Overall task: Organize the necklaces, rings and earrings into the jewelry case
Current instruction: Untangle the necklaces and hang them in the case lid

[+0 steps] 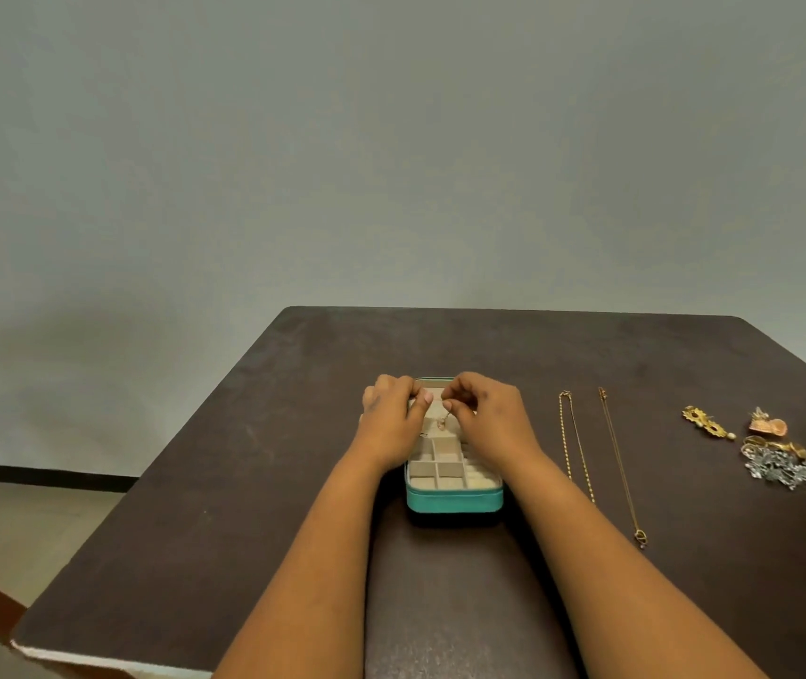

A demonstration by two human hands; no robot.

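Right now the left hand [388, 418] and right hand [484, 415] each hold a pinching grip on a fine necklace [443, 420], its small pendant dangling over the far section of the open teal jewelry case [455, 499] on the dark bench [254, 482]. Judging by this, necklace 1 is being fastened or laid inside. Next comes lowering it without tangling, then fetching the 2 gold chains [577, 443] lying right of the case; beyond them waits a cluster of earrings [778, 458], well apart
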